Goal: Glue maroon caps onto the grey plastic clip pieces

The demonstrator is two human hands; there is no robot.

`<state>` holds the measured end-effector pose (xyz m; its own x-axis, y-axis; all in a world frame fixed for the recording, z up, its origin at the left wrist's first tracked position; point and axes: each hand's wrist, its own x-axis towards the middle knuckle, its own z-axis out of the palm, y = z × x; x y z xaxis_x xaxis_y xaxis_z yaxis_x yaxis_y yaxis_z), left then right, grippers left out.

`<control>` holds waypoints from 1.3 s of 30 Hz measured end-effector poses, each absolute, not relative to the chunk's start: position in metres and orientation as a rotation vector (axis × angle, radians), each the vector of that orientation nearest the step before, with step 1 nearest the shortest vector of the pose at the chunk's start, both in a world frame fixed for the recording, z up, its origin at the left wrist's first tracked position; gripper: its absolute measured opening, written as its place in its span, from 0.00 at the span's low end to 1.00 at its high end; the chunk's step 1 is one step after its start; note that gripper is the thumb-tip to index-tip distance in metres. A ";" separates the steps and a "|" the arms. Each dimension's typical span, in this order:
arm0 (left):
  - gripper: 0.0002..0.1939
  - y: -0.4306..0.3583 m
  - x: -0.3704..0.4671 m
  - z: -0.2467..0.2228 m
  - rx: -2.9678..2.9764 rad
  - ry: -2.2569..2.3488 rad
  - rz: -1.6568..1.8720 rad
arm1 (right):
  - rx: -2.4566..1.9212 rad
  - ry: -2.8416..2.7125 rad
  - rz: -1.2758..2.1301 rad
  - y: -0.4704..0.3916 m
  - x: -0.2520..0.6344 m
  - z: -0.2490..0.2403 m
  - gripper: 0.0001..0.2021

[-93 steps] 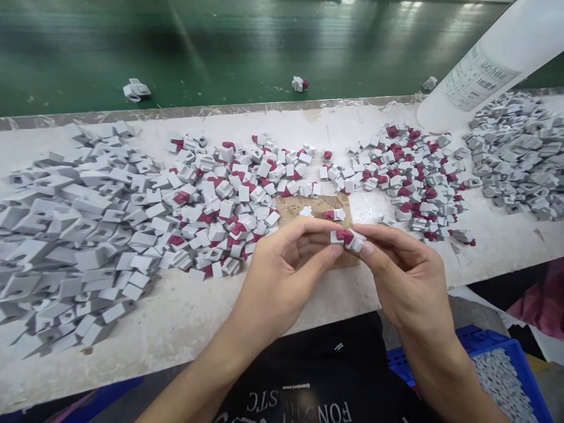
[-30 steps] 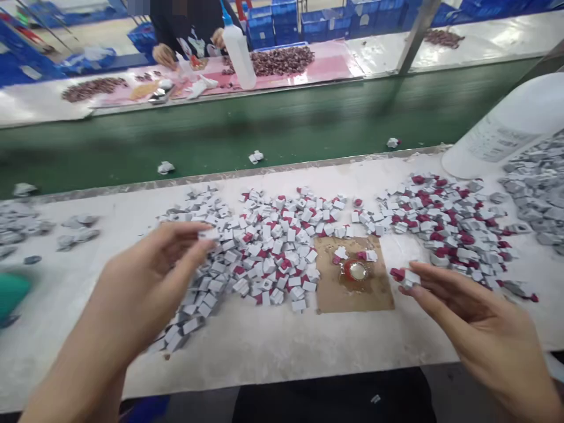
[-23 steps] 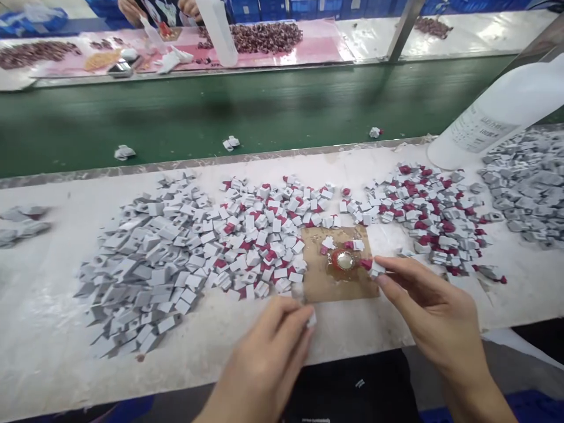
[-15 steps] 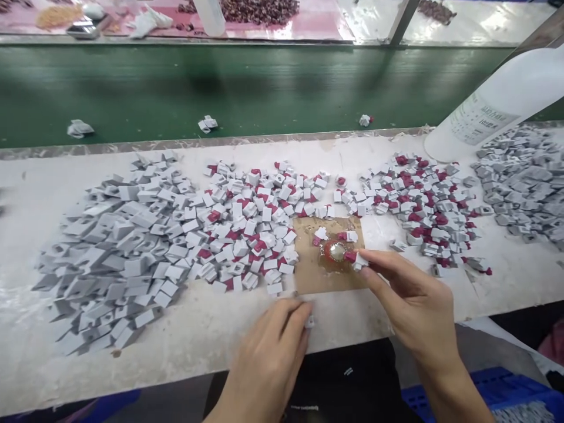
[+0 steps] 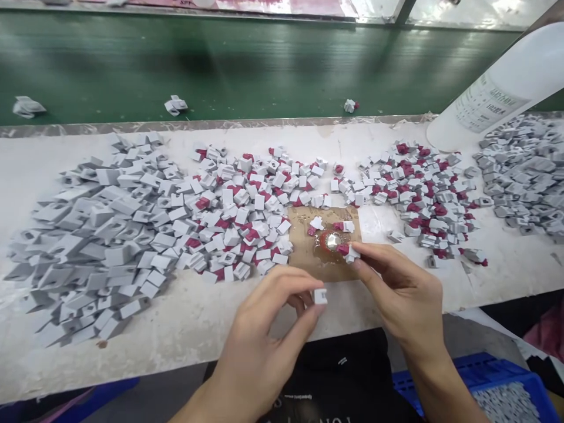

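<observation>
Between thumb and index finger, my left hand [image 5: 273,335] pinches a small grey block [image 5: 321,295] in front of the brown board. My right hand [image 5: 399,282] grips a grey piece with a dark red part [image 5: 349,252] at the board's right side, beside a wet, glossy round spot [image 5: 333,240]. Two more grey-and-red pieces lie on the brown board [image 5: 308,267], near its back. A pile of grey-and-red pieces [image 5: 240,220] touches the board's left side, and another such pile [image 5: 418,194] lies to its right.
A big heap of plain grey blocks [image 5: 106,235] covers the left of the white table [image 5: 185,329]. At the back right stands a tilted white bottle [image 5: 489,94] by more grey parts [image 5: 529,170]. A blue crate [image 5: 535,382] is below the table's edge at right.
My left hand has risen and turned, and the grey block now shows clearly at its fingertips. My right hand still holds its piece by the round spot. The camera view has tilted down.
</observation>
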<state>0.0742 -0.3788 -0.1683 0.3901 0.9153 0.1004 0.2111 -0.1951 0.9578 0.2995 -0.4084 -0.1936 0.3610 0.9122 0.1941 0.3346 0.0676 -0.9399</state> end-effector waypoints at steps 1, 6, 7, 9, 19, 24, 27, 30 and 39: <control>0.13 -0.375 0.076 -0.166 1.636 1.017 0.901 | -1.491 -1.186 0.641 -0.408 0.299 -0.194 0.15; 0.09 -0.357 0.088 -0.158 1.461 1.084 0.951 | -1.487 -1.222 0.625 -0.407 0.296 -0.191 0.16; 0.09 -0.353 0.090 -0.157 1.429 1.091 0.954 | -1.490 -1.218 0.622 -0.406 0.296 -0.189 0.16; 0.09 -0.347 0.094 -0.154 1.383 1.091 0.968 | -1.494 -1.178 0.638 -0.406 0.296 -0.186 0.15; 0.06 -0.321 0.118 -0.143 1.246 0.829 0.885 | -1.144 -0.708 1.072 -0.392 0.304 -0.167 0.08; 0.05 -0.320 0.126 -0.141 1.233 0.796 0.866 | -1.116 -0.701 1.087 -0.389 0.302 -0.165 0.07; 0.07 -0.321 0.126 -0.142 1.237 0.824 0.860 | -1.138 -0.738 1.058 -0.390 0.303 -0.167 0.08; 0.08 -0.322 0.123 -0.143 1.259 0.828 0.844 | -1.182 -0.812 1.028 -0.392 0.304 -0.166 0.08; 0.08 -0.320 0.103 -0.128 1.599 0.896 0.855 | -1.192 -1.078 1.060 -0.378 0.307 -0.140 0.13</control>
<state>0.1030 -0.3198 -0.1278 0.4614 0.8835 0.0809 0.1229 -0.1540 0.9804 0.3068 -0.3781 -0.1401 0.1691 0.9834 0.0658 -0.0498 0.0752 -0.9959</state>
